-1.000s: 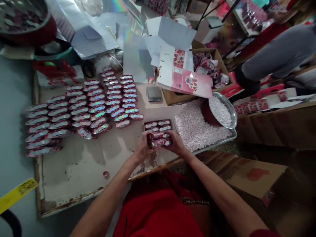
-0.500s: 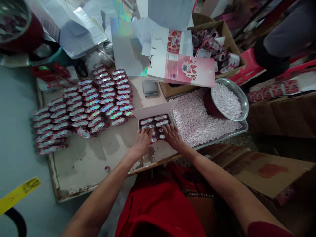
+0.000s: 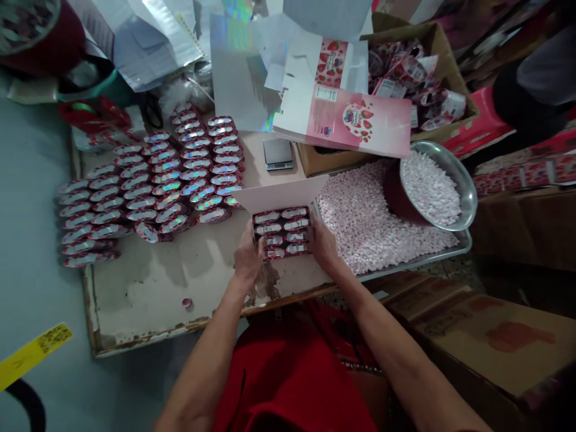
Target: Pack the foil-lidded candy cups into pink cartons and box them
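A small carton (image 3: 279,195) stands near the table's front edge with its pale lid flap raised at the back. Two columns of upright packets (image 3: 296,224) with shiny silvery tops fill it. My left hand (image 3: 248,254) is wrapped round the carton's left side, fingers partly hidden. At the opposite side my right hand (image 3: 323,241) grips the right wall, its fingertips hidden behind it. To the left, several rows of similar red and silver packets (image 3: 144,192) stand on the table.
A tray (image 3: 465,243) of small white-pink pieces adjoins the carton on the right, with a metal bowl (image 3: 470,204) tilted in it. Behind are a small scale (image 3: 278,155), flat printed cartons (image 3: 378,123) and a cardboard box (image 3: 454,60) of packets. A small pink cap (image 3: 186,302) lies front left.
Both hands have moved off the packet tops to the carton's outer sides and hold it there. The packets inside are now in full view. The camera view has shifted slightly.
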{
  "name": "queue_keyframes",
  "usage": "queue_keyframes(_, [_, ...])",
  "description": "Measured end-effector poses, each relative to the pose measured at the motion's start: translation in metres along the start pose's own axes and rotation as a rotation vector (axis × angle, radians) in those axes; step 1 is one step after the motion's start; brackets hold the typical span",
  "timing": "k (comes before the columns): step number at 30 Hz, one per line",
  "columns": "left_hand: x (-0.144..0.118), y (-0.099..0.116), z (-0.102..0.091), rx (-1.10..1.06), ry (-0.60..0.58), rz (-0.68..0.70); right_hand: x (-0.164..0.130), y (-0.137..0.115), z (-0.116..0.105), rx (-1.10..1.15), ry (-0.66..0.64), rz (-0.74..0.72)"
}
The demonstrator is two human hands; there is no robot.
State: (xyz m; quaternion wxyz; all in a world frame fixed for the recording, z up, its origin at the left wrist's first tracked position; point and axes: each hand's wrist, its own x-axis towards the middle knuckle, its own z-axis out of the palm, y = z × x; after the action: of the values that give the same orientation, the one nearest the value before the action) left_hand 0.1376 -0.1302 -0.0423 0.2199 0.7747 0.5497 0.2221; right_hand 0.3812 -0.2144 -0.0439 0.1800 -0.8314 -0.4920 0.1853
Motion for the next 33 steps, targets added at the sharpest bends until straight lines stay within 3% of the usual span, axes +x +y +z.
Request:
queue_keyframes(2, [-0.002, -0.010, 0.004, -0.038, -0.055, 0.042, -0.008, -0.004, 0.011, -0.025, -0.026, 0.034])
queue_keyframes(5, [-0.017, -0.026, -0.004, -0.016, -0.070, 0.064, -0.043, -0.010, 0.021, 0.033, -0.007, 0.040])
queue_keyframes(9, [-0.049, -0.041, -0.016, -0.005, 0.010, 0.031, -0.090, -0.010, 0.037, 0.222, 0.074, 0.035])
queue_keyframes(12, [-0.068, -0.041, -0.012, -0.047, 0.054, 0.049, -0.100, -0.010, 0.049, 0.259, 0.131, -0.064])
queue_keyframes(14, [-0.075, -0.035, -0.007, 0.011, 0.010, 0.081, -0.099, -0.016, 0.054, 0.143, 0.111, -0.114])
queue_keyframes(17, [-0.078, -0.024, -0.007, 0.213, -0.100, 0.069, -0.098, -0.032, 0.054, -0.039, 0.073, -0.071])
queue_keyframes(20, [-0.071, -0.026, -0.017, 0.226, -0.161, 0.069, -0.096, -0.041, 0.050, 0.043, 0.094, -0.004])
queue_keyframes(24, [-0.052, -0.051, -0.027, -0.090, -0.121, 0.068, -0.080, -0.021, 0.044, 0.477, 0.148, 0.038])
queue_keyframes(27, [-0.036, -0.066, -0.019, -0.409, -0.092, -0.055, -0.060, 0.006, 0.040, 0.695, 0.052, 0.037])
queue_keyframes(30, [-0.014, -0.072, -0.008, -0.678, -0.162, -0.224, -0.032, 0.025, 0.034, 0.722, -0.085, -0.033])
queue_keyframes(33, [0.016, -0.071, -0.012, -0.763, -0.369, -0.173, -0.003, 0.030, 0.020, 0.555, -0.222, -0.205])
